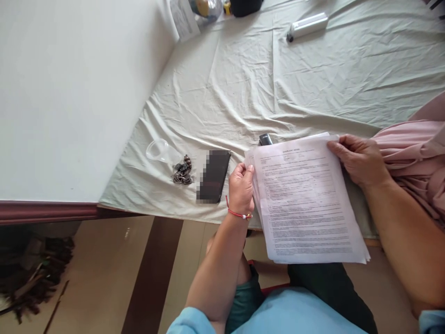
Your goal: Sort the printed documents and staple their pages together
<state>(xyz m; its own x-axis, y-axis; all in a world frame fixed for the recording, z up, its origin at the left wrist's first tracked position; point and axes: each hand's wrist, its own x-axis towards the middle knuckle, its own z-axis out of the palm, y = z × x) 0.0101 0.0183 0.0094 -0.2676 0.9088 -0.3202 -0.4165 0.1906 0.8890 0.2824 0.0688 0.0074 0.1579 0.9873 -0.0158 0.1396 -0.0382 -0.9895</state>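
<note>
A stack of printed paper sheets (pixel 306 204) is held up between my two hands, over the table's front edge and my lap. My left hand (pixel 242 185), with a red string bracelet on its wrist, pinches the stack's left edge near the top. At the upper right corner my right hand (pixel 361 157) grips it, thumb on top. The sheets are slightly fanned, and their lower edge hangs past the table. A small black object (pixel 265 139) peeks out behind the top of the stack, mostly hidden. Left of my left hand lies a dark phone (pixel 214 176), partly blurred out.
Beside the phone are a bunch of keys (pixel 183 170) and a clear plastic cup (pixel 162 150). A white cylindrical object (pixel 308 26) lies farther back on the cream tablecloth (pixel 243 88). Pink fabric (pixel 417 153) is bunched at right. A white wall (pixel 69 93) borders the left.
</note>
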